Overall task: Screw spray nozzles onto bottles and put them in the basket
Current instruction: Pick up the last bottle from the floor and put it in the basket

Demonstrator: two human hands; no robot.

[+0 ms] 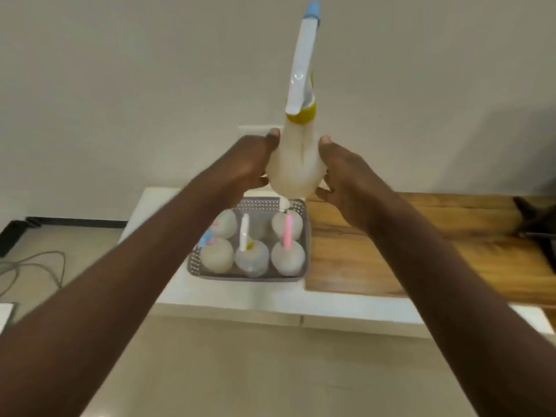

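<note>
Fingers, left hand (240,167): thumb up along the side of the bottle (296,173), the rest curled round its body. Fingers, right hand (346,173): same hold, mirrored. I have one bottle raised between both hands, above the basket (249,276). Its spray nozzle (302,61), one: white, blue tip, yellow collar, seated on the neck. Basket, one: grey, perforated, on the white surface (228,293). Bottles standing in it (217,254): five counted; a sixth spot is hidden behind my left hand. Wooden board (421,251), one, touching the basket's right side.
</note>
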